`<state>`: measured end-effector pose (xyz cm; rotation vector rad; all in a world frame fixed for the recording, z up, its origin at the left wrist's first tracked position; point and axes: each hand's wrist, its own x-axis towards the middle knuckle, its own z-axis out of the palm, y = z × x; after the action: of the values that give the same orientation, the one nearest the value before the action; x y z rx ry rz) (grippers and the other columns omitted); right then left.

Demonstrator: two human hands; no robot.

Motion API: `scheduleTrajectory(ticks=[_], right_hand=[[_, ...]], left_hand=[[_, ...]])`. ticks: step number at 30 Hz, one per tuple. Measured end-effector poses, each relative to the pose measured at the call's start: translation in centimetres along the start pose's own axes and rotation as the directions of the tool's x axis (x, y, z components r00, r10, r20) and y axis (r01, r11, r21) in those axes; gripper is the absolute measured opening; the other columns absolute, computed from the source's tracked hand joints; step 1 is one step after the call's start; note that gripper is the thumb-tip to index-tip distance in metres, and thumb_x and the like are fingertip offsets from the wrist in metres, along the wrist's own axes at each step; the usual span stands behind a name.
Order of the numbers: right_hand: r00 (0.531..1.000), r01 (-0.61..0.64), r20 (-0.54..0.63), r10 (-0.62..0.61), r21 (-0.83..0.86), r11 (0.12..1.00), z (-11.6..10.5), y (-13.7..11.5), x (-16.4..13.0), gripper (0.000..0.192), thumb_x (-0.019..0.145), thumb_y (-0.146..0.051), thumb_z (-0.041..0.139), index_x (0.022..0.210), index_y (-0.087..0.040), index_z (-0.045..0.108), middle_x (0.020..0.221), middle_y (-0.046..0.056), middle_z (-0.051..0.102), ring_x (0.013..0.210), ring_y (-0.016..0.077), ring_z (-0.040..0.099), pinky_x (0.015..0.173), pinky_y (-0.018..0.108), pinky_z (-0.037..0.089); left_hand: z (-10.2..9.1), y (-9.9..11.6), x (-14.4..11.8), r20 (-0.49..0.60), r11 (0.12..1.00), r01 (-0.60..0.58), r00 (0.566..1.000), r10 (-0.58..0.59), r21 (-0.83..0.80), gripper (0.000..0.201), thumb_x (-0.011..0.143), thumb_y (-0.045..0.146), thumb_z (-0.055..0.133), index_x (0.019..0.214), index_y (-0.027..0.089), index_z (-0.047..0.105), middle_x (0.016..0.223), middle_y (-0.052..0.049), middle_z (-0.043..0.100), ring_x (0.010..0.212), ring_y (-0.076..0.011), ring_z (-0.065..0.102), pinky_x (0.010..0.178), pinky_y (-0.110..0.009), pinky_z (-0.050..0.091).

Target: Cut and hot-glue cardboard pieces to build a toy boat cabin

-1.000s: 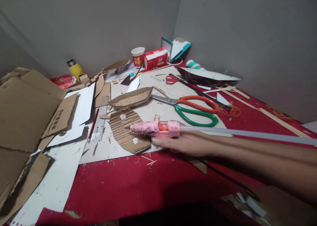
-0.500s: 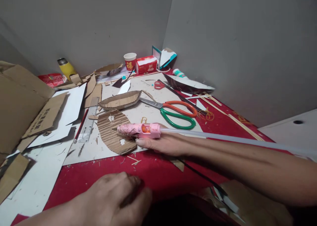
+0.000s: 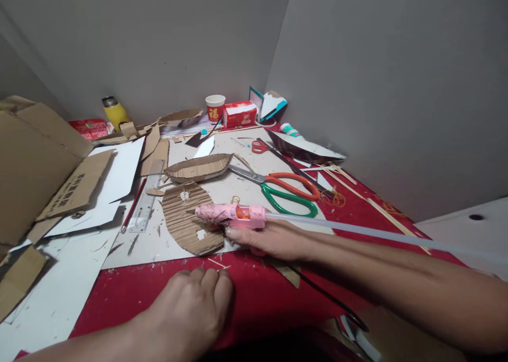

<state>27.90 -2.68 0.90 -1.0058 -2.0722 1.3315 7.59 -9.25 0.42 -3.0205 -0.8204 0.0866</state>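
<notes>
My right hand (image 3: 273, 238) grips a pink hot glue gun (image 3: 230, 215) with a long translucent glue stick (image 3: 341, 225) running out of its back. The gun's nozzle points left, over a rounded corrugated cardboard piece (image 3: 184, 219) with two small holes. Whether the tip touches the cardboard I cannot tell. My left hand (image 3: 194, 304) is curled into a fist at the near edge of the red cloth, with nothing showing in it. Behind the gun lie large scissors (image 3: 291, 192) with orange and green handles, beside a boat-shaped cardboard tray (image 3: 198, 167).
On the left are a cardboard box (image 3: 43, 155), white sheets (image 3: 123, 166), a clear ruler (image 3: 146, 200) and a red pencil (image 3: 133, 206). A paper cup (image 3: 215, 110), a red box (image 3: 240, 114) and a yellow bottle (image 3: 115, 113) stand by the wall. Thin sticks (image 3: 391, 216) lie right.
The camera view has shifted slightly. My left hand has settled from a blurred, loosely curled pose into a fist. The glue gun stays over the rounded cardboard in my right hand.
</notes>
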Motion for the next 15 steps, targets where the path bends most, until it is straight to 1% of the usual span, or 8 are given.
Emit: scheduleTrajectory(ticks=[1,3,5,7,9,12,13,15], right_hand=[[1.000,0.017,0.002,-0.017,0.016,1.000,0.0,0.0,0.0,0.041,0.092,-0.058,0.046,0.102,-0.027,0.070,0.083,0.000,0.072,0.096,0.0247,0.066,0.090,0.038,0.054],[0.998,0.055,0.018,-0.056,0.061,0.997,0.1,0.2,0.1,0.038,0.093,-0.053,0.048,0.112,-0.028,0.068,0.097,0.000,0.073,0.108,0.0249,0.063,0.098,0.039,0.050],[0.995,0.087,0.036,-0.092,0.121,0.989,0.2,0.3,0.3,0.037,0.093,-0.047,0.050,0.124,-0.030,0.062,0.114,0.000,0.069,0.121,0.0237,0.056,0.106,0.038,0.043],[0.993,0.096,0.048,-0.105,0.167,0.981,0.2,0.4,0.3,0.041,0.093,-0.042,0.052,0.133,-0.031,0.056,0.123,0.000,0.065,0.128,0.0220,0.051,0.110,0.037,0.039],[0.995,0.074,0.057,-0.084,0.168,0.983,0.1,0.5,0.3,0.043,0.093,-0.042,0.051,0.135,-0.030,0.054,0.120,0.001,0.067,0.124,0.0214,0.054,0.108,0.036,0.040],[0.998,-0.008,0.069,-0.001,0.135,0.991,0.0,0.5,0.3,0.044,0.093,-0.046,0.049,0.132,-0.026,0.057,0.102,0.002,0.071,0.106,0.0215,0.063,0.100,0.037,0.047],[0.997,-0.028,0.070,0.018,0.135,0.990,-0.1,0.5,0.3,0.045,0.093,-0.047,0.050,0.131,-0.025,0.058,0.098,0.002,0.072,0.101,0.0214,0.065,0.098,0.037,0.048],[0.997,-0.043,0.076,0.032,0.149,0.988,-0.2,0.3,0.3,0.046,0.092,-0.048,0.050,0.130,-0.023,0.059,0.098,0.002,0.071,0.097,0.0211,0.065,0.096,0.037,0.049]], left_hand=[[0.2,-0.1,0.1,0.051,0.999,0.035,0.998,-0.033,-0.041,0.024,0.073,-0.003,0.050,0.088,0.015,0.056,0.071,-0.006,0.066,0.053,-0.0225,0.061,0.045,-0.031,0.049],[0.6,-0.3,0.3,0.102,0.987,0.089,0.992,-0.076,-0.133,0.020,0.074,-0.001,0.051,0.083,0.017,0.053,0.070,-0.005,0.065,0.053,-0.0218,0.061,0.045,-0.030,0.047],[1.0,-0.6,0.2,0.100,0.966,0.138,0.988,-0.119,-0.220,0.018,0.077,0.001,0.049,0.081,0.018,0.053,0.070,-0.004,0.064,0.052,-0.0215,0.060,0.046,-0.030,0.044],[1.3,-0.9,-0.1,0.072,0.933,0.189,0.982,-0.175,-0.305,0.018,0.081,0.003,0.045,0.080,0.018,0.054,0.070,-0.004,0.065,0.055,-0.0216,0.062,0.048,-0.029,0.045],[1.6,-1.1,-0.3,0.045,0.888,0.248,0.967,-0.250,-0.387,0.018,0.087,0.008,0.041,0.081,0.019,0.055,0.073,-0.005,0.066,0.058,-0.0212,0.064,0.051,-0.029,0.046],[1.8,-1.3,-0.7,-0.031,0.843,0.306,0.934,-0.355,-0.444,0.016,0.092,0.017,0.043,0.080,0.020,0.053,0.070,-0.003,0.065,0.054,-0.0192,0.062,0.049,-0.029,0.044],[1.8,-1.3,-0.8,-0.062,0.843,0.306,0.927,-0.369,-0.442,0.017,0.093,0.019,0.042,0.080,0.020,0.053,0.068,-0.003,0.064,0.051,-0.0185,0.061,0.047,-0.028,0.043],[1.9,-1.3,-1.0,-0.113,0.860,0.268,0.931,-0.348,-0.434,0.020,0.095,0.018,0.040,0.080,0.020,0.054,0.066,-0.002,0.063,0.050,-0.0177,0.060,0.046,-0.028,0.042]])
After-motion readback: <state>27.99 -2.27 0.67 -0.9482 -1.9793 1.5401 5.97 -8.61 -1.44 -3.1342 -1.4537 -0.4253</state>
